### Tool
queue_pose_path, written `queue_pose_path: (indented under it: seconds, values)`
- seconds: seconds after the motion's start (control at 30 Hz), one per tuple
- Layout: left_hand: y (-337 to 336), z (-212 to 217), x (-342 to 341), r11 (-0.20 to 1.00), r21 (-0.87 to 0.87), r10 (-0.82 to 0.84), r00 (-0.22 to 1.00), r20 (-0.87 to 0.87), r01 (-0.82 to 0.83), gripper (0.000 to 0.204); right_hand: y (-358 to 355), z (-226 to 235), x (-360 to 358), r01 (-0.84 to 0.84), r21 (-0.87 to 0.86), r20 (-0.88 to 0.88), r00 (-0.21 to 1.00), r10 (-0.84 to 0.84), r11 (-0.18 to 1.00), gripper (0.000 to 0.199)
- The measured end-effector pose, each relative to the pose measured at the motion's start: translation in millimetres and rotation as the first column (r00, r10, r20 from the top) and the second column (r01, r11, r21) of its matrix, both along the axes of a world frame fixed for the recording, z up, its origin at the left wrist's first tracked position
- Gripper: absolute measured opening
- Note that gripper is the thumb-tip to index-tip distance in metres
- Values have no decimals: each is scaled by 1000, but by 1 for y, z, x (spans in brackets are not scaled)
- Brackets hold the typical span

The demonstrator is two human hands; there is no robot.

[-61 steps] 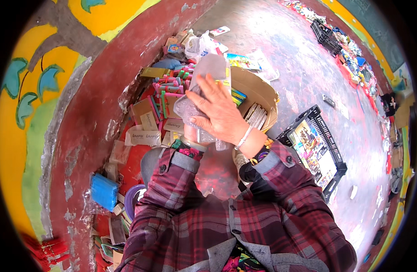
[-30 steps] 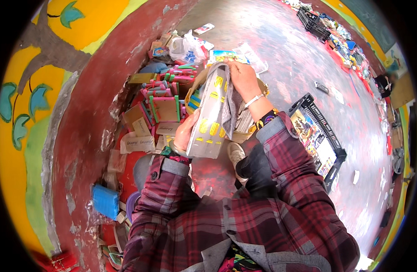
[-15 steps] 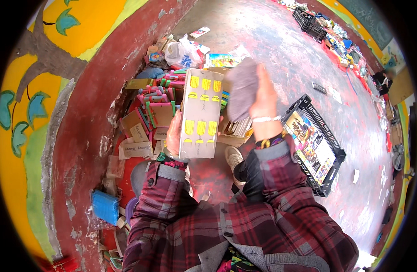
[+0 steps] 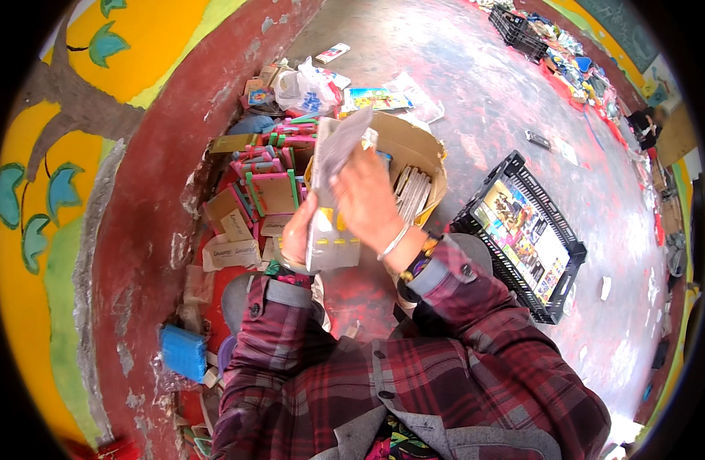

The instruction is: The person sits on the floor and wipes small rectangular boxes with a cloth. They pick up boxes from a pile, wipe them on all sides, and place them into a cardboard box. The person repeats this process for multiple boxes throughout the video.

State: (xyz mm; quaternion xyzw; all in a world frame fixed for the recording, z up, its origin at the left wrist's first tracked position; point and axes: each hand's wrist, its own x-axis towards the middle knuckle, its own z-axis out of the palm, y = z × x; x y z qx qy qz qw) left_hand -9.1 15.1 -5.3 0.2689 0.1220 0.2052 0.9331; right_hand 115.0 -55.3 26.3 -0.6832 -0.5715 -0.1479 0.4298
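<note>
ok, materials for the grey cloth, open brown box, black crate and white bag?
Grey cloth: probably matte fabric, thin and curved; blur hides any weave.
Open brown box: apparently cardboard, matte with a ragged rim.
Black crate: likely low-sheen moulded plastic, judging by its slatted walls.
White bag: likely thin plastic film, translucent and crumpled with glossy highlights.

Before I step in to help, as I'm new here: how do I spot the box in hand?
Find the big open brown carton. In front of its left side, the person's left hand holds a long box. Its pale grey face with yellow patches sets it apart from that carton.
</note>
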Motion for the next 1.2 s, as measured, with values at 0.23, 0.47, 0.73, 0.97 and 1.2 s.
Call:
queue_pose_path:
  seconds: [0.23, 0.47, 0.73, 0.97, 1.2]
  values:
    - [2, -2, -2, 996, 72, -52, 998, -45, 56, 43, 4, 7, 19, 40, 14, -60, 997, -39, 999, 21]
    - [0, -4, -4, 994, 73, -80, 997, -11, 81, 44, 4, 6, 14, 13, 45, -118, 993, -8, 999, 20]
    - [2, -5, -6, 981, 106, -159, 987, -20, 160, 49, -3, 13, 16, 64, 22, 80, 995, -65, 998, 31]
    - [-8, 18, 0, 963, 102, -260, 957, 128, 248, 61, -6, -17, 133, 287, 343, -927, -48, 371, 894, 29]
    - [-8, 31, 2, 984, -1, -179, 977, 118, 180, 68, -25, 3, 128, 84, 570, -798, -180, 575, 818, 29]
